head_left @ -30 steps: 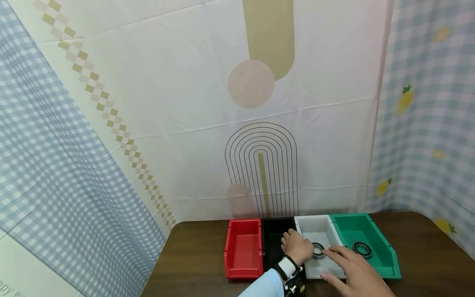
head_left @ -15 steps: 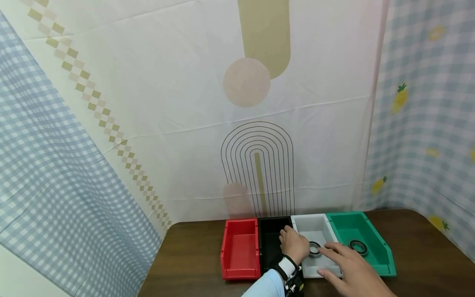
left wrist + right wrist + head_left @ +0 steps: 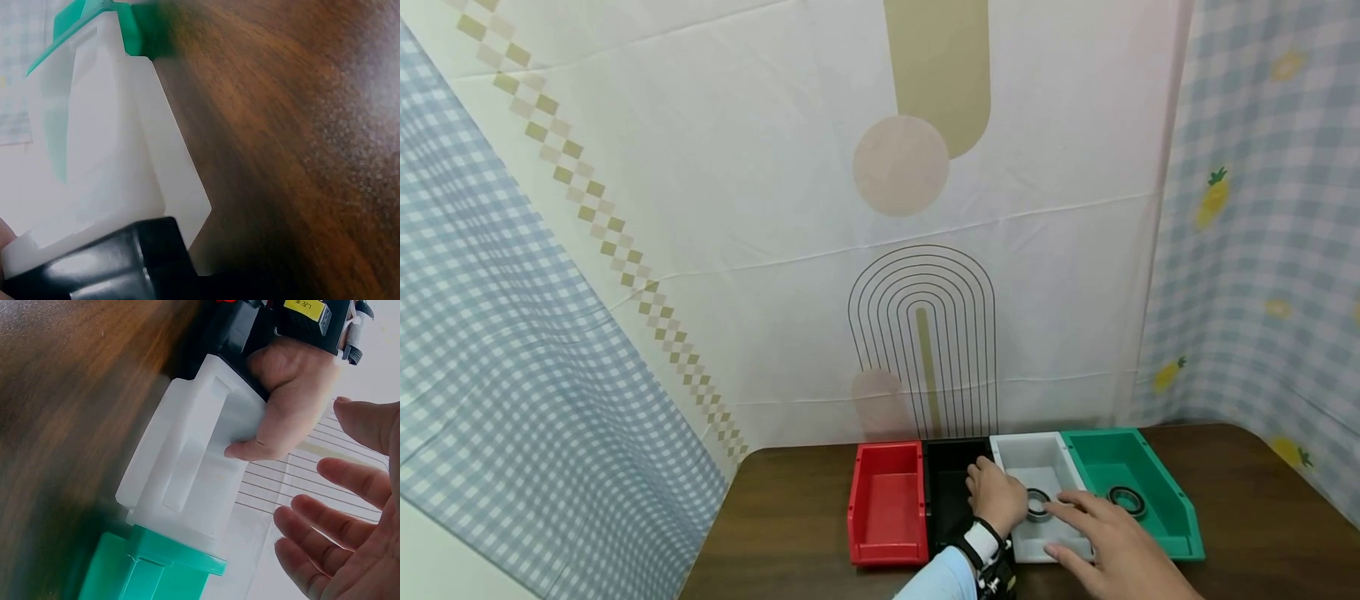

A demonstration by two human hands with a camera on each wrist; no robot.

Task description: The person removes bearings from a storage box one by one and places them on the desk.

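My left hand [image 3: 997, 498] lies across the wall between the black bin [image 3: 951, 450] and the white bin [image 3: 1030, 450]. Its thumb reaches over the white bin, while the other fingers are loosely bent above the black one. A ball bearing [image 3: 1037, 505] lies in the white bin, close to the left thumb in the head view. My right hand [image 3: 1120, 546], with fingers spread, is held over the front of the white and green bins. Its palm and fingers [image 3: 334, 534] show nothing held. Another bearing [image 3: 1127, 501] lies in the green bin [image 3: 1187, 533].
A red bin [image 3: 889, 500] stands left of the black one in the same row. The bins sit on a dark wooden table [image 3: 775, 517]. Behind hangs a pale patterned cloth [image 3: 775, 250], with checked cloth at both sides. Wrist gear [image 3: 306, 319] sits on the left wrist.
The head view has shifted slightly. Both hands and both bearings keep the same places relative to the bins.
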